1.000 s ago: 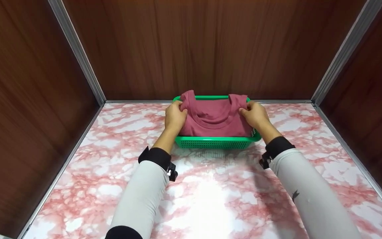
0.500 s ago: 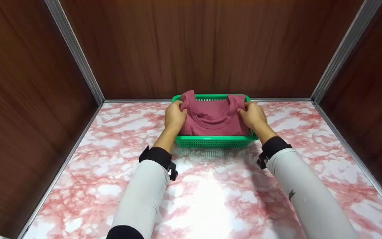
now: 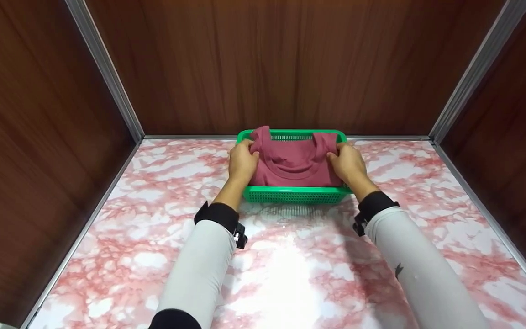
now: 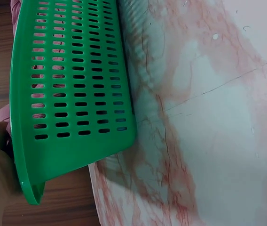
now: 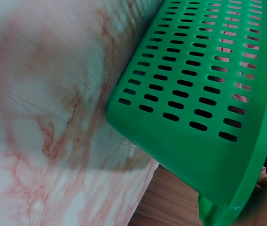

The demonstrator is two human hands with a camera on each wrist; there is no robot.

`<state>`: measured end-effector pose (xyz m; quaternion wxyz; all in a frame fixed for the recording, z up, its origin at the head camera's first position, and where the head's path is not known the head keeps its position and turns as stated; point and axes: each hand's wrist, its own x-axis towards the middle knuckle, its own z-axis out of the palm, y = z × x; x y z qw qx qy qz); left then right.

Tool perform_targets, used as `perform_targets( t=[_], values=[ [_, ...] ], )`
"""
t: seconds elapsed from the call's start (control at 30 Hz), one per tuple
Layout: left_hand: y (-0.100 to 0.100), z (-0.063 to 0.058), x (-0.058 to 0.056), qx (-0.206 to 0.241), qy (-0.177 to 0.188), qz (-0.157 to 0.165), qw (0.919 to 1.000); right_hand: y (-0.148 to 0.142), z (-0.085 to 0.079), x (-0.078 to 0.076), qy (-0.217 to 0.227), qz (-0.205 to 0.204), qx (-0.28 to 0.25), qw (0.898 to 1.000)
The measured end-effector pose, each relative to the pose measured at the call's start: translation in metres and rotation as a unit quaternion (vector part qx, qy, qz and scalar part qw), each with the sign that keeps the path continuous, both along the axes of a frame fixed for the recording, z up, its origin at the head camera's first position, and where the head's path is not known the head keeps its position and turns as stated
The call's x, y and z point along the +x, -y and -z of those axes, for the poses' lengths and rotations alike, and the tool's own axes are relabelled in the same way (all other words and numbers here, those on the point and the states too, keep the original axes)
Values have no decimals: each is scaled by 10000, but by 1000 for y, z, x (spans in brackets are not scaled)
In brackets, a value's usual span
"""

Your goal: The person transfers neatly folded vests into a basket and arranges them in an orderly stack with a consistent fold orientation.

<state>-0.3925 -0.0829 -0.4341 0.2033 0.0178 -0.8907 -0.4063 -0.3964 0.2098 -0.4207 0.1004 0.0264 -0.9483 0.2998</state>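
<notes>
A dusky-pink shirt, its round neckline facing up, lies folded inside a green plastic basket with slotted walls. My left hand pinches the shirt's left shoulder with the thumb on top, beside the basket's left rim. At the opposite side my right hand pinches the right shoulder in the same way. Both shoulders of the shirt stand up near the rim. In the left wrist view a bit of pink cloth shows beside the hand. Most of the fingers are hidden behind the shirt and the basket's rim.
The basket stands on a red-and-white marbled tabletop, close to the brown wood-grain back panel. Similar panels rise on the left and right, with metal strips along their edges.
My right hand has shifted slightly left with its side of the shirt. More of the basket's far rim shows behind the shirt. The left hand keeps its grip, nearly still.
</notes>
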Motion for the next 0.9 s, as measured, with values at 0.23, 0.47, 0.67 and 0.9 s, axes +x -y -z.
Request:
perform_targets(
  t=[0.23, 0.47, 0.67, 0.9],
  values=[
    [-3, 2, -1, -177, 164, -84, 9997, 0, 4, 0, -8, 17, 170, 9999],
    [-4, 3, 0, -485, 347, -256, 9979, 4, 7, -1, 93, 166, 321, 9993],
    [-4, 4, -1, -562, 438, -338, 9969, 5, 10, -2, 102, 227, 543, 9982],
    [-5, 4, -3, -720, 623, -392, 9947, 8, 13, -3, 63, 234, 872, 9959]
  ],
)
